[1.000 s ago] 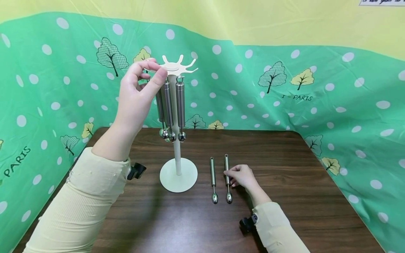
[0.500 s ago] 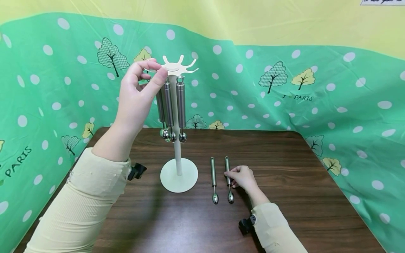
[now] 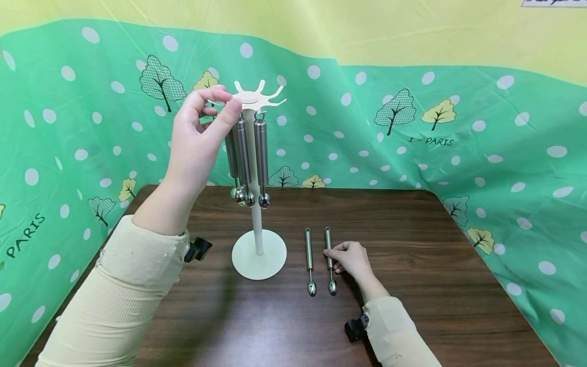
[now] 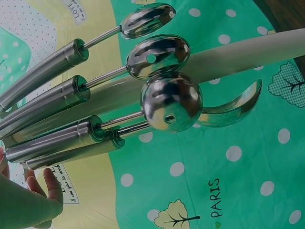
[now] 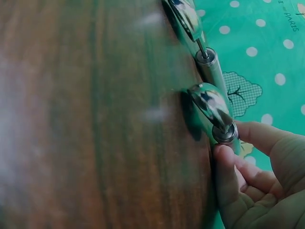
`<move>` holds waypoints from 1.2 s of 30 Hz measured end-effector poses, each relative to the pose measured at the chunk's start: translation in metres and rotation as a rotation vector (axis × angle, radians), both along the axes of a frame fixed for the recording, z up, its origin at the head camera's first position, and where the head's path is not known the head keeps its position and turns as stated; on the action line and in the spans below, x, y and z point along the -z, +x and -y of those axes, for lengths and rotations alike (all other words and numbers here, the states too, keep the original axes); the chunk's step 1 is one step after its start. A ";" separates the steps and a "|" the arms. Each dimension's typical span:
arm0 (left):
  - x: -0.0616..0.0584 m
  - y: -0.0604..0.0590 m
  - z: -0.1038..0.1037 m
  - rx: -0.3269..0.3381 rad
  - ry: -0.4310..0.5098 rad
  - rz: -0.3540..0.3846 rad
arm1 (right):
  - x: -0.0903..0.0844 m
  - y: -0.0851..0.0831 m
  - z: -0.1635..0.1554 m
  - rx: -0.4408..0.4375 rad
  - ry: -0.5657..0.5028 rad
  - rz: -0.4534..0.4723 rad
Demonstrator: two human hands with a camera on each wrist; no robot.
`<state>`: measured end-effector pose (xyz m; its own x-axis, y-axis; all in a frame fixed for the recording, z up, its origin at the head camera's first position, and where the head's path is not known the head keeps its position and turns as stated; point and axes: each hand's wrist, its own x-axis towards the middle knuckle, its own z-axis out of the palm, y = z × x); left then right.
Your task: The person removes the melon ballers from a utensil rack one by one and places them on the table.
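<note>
Head view shows the right hand (image 3: 352, 256) pinching the handle of the right-hand scoop (image 3: 329, 260) lying on the table (image 3: 412, 285) at lower centre, best lifted level, while the left hand (image 3: 202, 137) pinches a prong of the white stand (image 3: 258, 173) at upper left.

The right hand (image 3: 350, 257) has closed its fingers (image 5: 228, 167) a little tighter on the near scoop's handle (image 3: 328, 248).
</note>
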<state>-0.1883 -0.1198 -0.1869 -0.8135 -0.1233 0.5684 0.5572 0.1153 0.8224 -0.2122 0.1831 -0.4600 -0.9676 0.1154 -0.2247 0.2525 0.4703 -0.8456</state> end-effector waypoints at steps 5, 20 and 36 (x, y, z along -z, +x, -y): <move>0.000 0.000 0.000 0.004 0.009 -0.003 | 0.003 0.001 0.000 0.014 -0.017 -0.010; 0.000 0.001 0.000 0.007 0.012 0.003 | 0.006 0.002 -0.002 0.014 -0.026 0.001; 0.000 0.000 0.000 0.024 0.034 -0.004 | 0.005 0.003 -0.004 0.016 -0.044 0.013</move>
